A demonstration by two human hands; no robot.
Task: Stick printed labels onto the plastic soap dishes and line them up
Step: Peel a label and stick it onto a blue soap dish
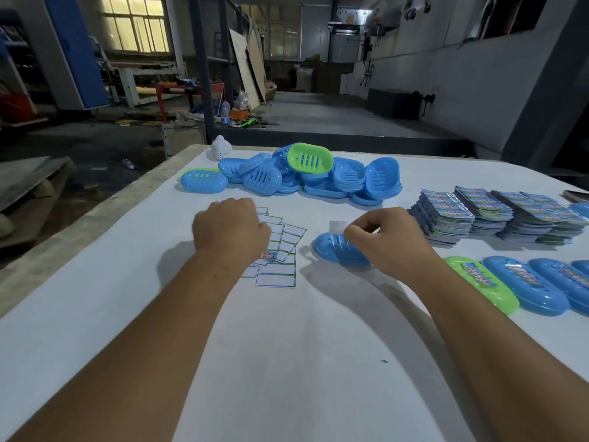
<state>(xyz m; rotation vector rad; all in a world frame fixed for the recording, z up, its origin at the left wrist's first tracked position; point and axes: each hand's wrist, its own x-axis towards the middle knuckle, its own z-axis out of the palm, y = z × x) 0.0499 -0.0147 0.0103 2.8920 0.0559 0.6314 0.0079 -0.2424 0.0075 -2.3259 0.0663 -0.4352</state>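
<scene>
A blue soap dish (334,250) lies upside down on the white table (287,362) in the middle. My right hand (387,239) is over its right end, fingers pinched on a small pale label (337,226) just above the dish. My left hand (231,229) is closed as a fist, resting on a spread of used label backing sheets (280,260). A heap of unlabelled blue dishes (306,180) with one green dish (309,158) on top lies behind. Labelled dishes stand in a row at the right, starting with a green one (481,283).
Stacks of printed label sheets (497,215) fill the table's right rear. A small white object (220,148) sits at the far table edge. The table's left edge runs diagonally, with a wooden pallet (28,183) and workshop floor beyond.
</scene>
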